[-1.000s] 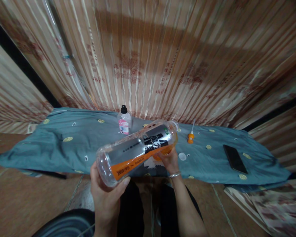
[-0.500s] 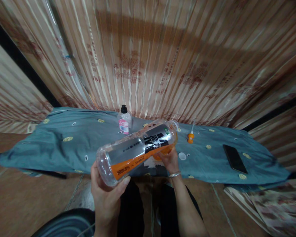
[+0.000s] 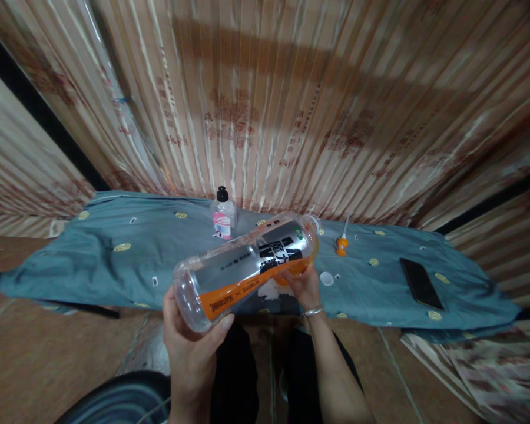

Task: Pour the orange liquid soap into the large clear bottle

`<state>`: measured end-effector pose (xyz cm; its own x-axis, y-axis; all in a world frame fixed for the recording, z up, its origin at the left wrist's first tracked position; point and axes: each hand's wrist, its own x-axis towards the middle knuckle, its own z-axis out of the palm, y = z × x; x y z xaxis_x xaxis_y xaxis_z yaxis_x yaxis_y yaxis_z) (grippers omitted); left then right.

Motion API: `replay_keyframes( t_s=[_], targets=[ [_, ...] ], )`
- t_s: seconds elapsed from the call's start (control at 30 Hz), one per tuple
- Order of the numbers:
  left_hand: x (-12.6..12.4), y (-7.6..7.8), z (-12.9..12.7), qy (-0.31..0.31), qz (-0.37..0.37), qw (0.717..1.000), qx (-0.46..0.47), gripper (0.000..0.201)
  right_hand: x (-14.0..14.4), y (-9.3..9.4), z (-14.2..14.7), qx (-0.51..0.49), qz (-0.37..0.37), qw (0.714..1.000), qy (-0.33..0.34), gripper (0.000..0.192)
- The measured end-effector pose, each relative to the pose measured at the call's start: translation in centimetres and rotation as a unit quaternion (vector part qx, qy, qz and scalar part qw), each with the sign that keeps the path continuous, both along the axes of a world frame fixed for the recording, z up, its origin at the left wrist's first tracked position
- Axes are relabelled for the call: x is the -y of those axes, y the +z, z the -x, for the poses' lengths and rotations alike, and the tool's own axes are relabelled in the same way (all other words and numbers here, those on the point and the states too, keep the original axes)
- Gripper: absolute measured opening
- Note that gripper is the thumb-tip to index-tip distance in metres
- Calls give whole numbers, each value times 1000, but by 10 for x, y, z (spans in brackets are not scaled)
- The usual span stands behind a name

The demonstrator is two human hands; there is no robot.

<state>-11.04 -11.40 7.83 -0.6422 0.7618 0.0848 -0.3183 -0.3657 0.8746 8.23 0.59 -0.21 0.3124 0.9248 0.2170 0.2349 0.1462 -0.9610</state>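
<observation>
My left hand is closed around the base of a large clear plastic bottle with a silver and orange label. The bottle lies tilted across the view, its neck up and to the right. Behind its neck end, my right hand, with a bracelet at the wrist, grips an orange container. The big bottle hides most of that container, and whether the two touch is unclear. To the right on the cloth lies an orange pump head with a pale tube. A round white disc is close to my right hand.
A clear squeeze bottle with a black cap and pink label stands behind the big bottle. A dark phone lies at the right of the cloth-covered table. A patterned curtain hangs behind, and a round dark object is at lower left.
</observation>
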Motion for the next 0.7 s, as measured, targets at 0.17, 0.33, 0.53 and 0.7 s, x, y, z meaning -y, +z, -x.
replay_keyframes(
  t_s=[0.17, 0.33, 0.53, 0.7],
  targets=[
    [0, -1, 0, 1, 1, 1000, -16, 84, 0, -2, 1, -11, -5, 1000, 4, 64],
    [0, -1, 0, -1, -4, 1000, -14, 81, -1, -2, 1, -30, -3, 1000, 6, 66],
    [0, 1, 0, -5, -7, 1000, -27, 79, -1, -3, 1, -55, 4, 998, 8, 66],
    [0, -2, 1, 2, 6, 1000, -19, 84, -1, -6, 0, -42, 5, 999, 13, 65]
  ],
)
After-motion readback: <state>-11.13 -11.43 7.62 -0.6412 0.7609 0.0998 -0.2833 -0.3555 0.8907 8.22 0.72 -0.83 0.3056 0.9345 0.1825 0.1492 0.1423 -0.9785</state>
